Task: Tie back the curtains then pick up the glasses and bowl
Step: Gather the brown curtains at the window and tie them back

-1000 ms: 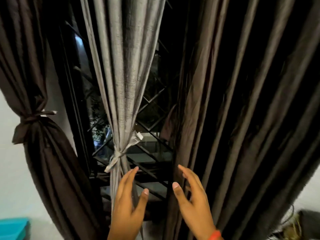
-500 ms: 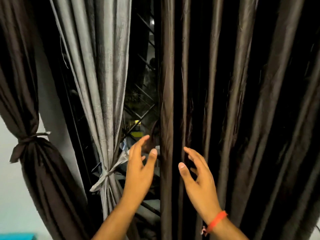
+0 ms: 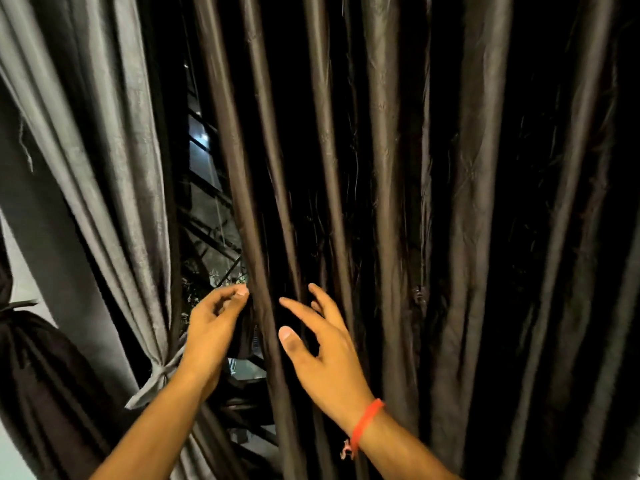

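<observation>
A dark brown curtain (image 3: 433,209) hangs loose in long folds over the middle and right of the view. My left hand (image 3: 213,327) pinches its left edge between thumb and fingers. My right hand (image 3: 322,344), with a red band on the wrist, is spread open against the folds just to the right, holding nothing. A grey curtain (image 3: 114,174) on the left is gathered and knotted with a tie (image 3: 157,374). Further left, a second dark curtain (image 3: 45,382) is also tied. No glasses or bowl are in view.
Between the grey and dark curtains a dark window with a black metal grille (image 3: 211,233) shows. A pale wall (image 3: 20,282) lies at the far left.
Both hands have risen and moved to the loose dark curtain. My left hand has closed on its left edge. The view has shifted up and to the right.
</observation>
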